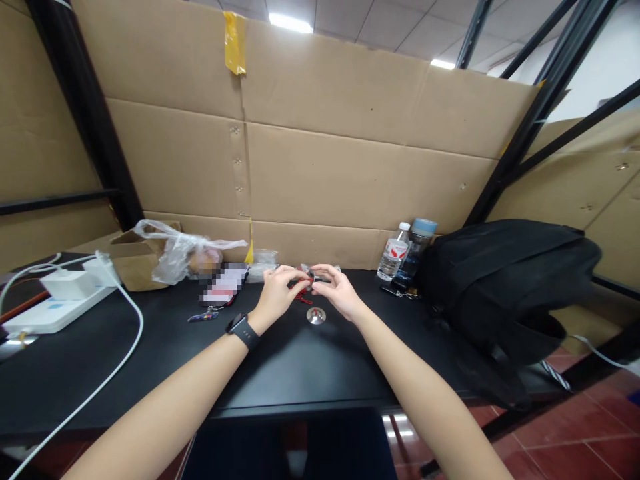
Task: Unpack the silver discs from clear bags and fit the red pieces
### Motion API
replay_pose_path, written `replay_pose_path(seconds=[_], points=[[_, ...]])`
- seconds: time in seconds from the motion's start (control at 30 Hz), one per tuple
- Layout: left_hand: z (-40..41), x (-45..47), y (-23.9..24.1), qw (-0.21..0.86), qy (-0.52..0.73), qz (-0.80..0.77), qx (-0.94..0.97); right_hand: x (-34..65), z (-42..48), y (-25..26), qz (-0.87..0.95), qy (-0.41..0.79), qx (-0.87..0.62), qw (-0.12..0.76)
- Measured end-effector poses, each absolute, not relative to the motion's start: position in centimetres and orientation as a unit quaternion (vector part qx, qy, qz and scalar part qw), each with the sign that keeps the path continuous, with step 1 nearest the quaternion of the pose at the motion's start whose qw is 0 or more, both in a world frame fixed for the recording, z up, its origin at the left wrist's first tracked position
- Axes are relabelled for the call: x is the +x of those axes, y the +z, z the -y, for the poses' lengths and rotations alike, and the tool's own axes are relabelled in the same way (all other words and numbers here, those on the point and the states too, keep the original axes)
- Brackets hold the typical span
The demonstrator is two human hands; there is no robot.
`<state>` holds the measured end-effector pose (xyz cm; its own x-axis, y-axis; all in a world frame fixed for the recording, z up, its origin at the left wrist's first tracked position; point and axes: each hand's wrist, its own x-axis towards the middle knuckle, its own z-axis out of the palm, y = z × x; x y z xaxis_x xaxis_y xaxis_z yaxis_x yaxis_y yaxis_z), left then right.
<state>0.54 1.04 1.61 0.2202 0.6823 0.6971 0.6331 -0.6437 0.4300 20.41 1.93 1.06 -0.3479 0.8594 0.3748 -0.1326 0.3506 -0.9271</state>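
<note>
Near the table's [310,360] back edge, the left hand [277,291] and right hand [339,291] both pinch a small red-and-black part [302,287] between curled fingertips (details too small to tell). A slipped pinch could drop it onto the silver dome [316,315] just beneath, or let it roll away.

Black worktop [300,360]. Small red-and-black part [303,288] between both hands. Silver disc [316,315]. Black wristwatch [243,330]. White power strip [55,312], white cable [133,313]. Black backpack [505,287]. Clear bottle [394,252], red-and-white label. Blue-capped dark bottle [419,250]. Brown cardboard wall [350,153], yellow tape [235,42]. Red floor tiles [575,447].
</note>
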Motion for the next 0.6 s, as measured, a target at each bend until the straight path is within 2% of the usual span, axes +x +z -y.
replay_pose_path(seconds=[0.33,0.6], points=[[-1.07,0.50,1.65,-0.021,0.407,-0.427,0.807,20.50,-1.70,1.20,0.656,0.488,-0.281,0.502],[-0.93,0.60,1.33,-0.074,0.432,-0.437,0.786,19.79,-1.88,0.91,0.633,0.476,-0.304,0.529]])
